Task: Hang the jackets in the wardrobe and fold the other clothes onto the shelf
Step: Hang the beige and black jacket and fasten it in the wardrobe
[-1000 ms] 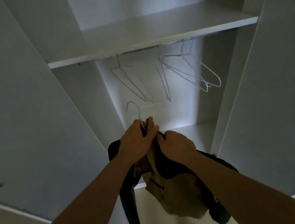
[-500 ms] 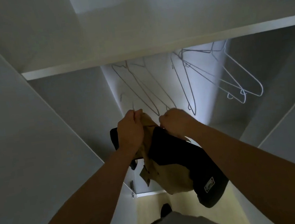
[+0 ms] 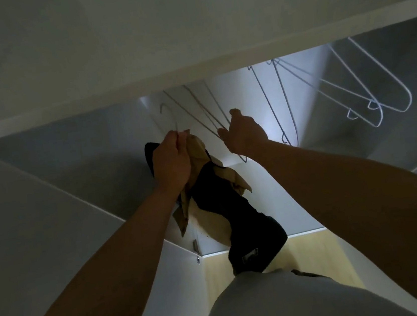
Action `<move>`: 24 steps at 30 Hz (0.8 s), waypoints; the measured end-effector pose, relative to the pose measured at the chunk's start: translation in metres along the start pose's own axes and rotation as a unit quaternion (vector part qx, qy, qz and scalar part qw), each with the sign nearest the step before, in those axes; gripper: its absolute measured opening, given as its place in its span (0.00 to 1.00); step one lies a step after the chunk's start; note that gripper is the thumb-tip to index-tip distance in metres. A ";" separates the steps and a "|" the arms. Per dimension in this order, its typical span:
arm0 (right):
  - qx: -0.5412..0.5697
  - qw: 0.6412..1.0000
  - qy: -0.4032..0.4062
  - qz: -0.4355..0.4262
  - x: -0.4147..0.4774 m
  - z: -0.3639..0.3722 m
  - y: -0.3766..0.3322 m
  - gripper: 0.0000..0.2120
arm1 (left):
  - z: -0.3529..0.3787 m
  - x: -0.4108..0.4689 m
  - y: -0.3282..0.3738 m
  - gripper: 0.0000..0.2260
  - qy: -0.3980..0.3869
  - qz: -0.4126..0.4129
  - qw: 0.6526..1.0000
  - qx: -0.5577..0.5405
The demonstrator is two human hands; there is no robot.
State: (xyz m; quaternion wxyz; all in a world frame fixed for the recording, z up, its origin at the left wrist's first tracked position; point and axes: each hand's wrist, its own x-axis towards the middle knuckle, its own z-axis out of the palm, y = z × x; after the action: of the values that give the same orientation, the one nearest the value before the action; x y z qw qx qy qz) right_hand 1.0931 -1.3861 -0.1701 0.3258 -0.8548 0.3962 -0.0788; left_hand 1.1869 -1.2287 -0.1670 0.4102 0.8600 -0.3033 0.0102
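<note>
A black and tan jacket [image 3: 237, 206] hangs from a thin wire hanger whose hook [image 3: 167, 113] rises just under the shelf. My left hand [image 3: 172, 162] grips the jacket's collar together with the hanger neck. My right hand [image 3: 245, 133] is off the jacket, fingers curled against the wires of an empty hanger [image 3: 204, 113] hanging beside it. The rail is hidden behind the shelf's front edge.
The white shelf [image 3: 189, 55] spans overhead. Several empty white wire hangers [image 3: 367, 93] hang to the right. Wardrobe side panels [image 3: 39, 218] close in on both sides. Pale wooden floor [image 3: 306, 256] shows below, and my grey-clothed body [image 3: 285, 303] fills the bottom.
I have stepped closer and raised the jacket toward the shelf. My right hand left the jacket and moved up right to the empty hanger wires.
</note>
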 end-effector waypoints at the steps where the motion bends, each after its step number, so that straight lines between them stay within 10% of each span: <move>1: 0.043 0.999 -0.003 -0.009 0.002 0.001 0.002 0.23 | 0.001 0.004 0.001 0.14 -0.001 0.001 1.000 0.006; 24: 0.141 0.970 0.176 0.086 0.007 -0.087 0.131 0.08 | 0.083 0.069 0.083 0.15 -0.057 0.123 0.991 0.012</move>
State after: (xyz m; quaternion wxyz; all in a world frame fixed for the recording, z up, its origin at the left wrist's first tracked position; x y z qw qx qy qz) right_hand 0.9815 -1.4965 -0.1845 0.3736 -0.7355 0.5043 -0.2552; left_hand 1.1795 -1.3630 -0.1455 0.3775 0.8201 -0.4298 0.0151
